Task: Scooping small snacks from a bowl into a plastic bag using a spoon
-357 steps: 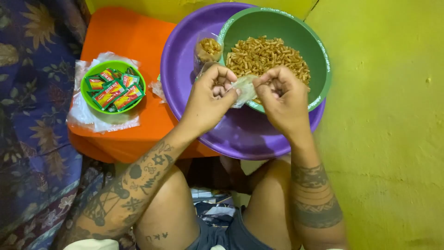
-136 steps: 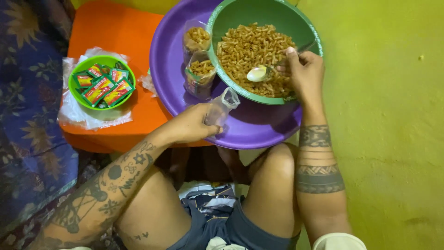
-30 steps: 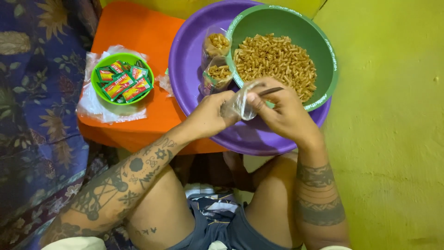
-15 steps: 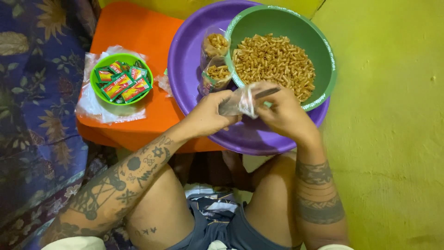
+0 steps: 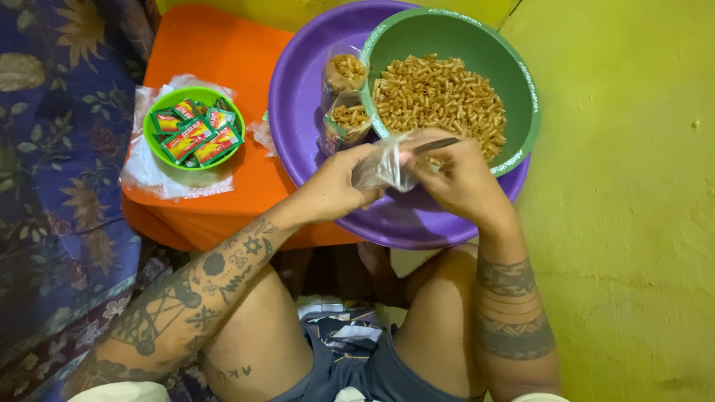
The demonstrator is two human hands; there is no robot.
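My left hand point(image 5: 339, 184) grips a small clear plastic bag point(image 5: 380, 165) above the front of a purple basin point(image 5: 298, 97). My right hand point(image 5: 458, 175) touches the bag's mouth and holds a spoon handle point(image 5: 438, 144) whose bowl is hidden. A green bowl point(image 5: 514, 67) full of brown fried snack pieces point(image 5: 439, 97) sits in the basin, just beyond my hands. Two filled clear bags point(image 5: 345, 97) stand in the basin left of the green bowl.
An orange stool point(image 5: 216, 59) carries the basin and a small green bowl of red and green sachets point(image 5: 192, 134) resting on clear plastic sheets point(image 5: 149, 175). Patterned blue fabric point(image 5: 52, 149) lies to the left, a yellow floor point(image 5: 633, 208) to the right. My knees are below.
My right hand has come back from the green bowl with the spoon to the mouth of the bag. A second filled bag stands in the basin, where there was one at first.
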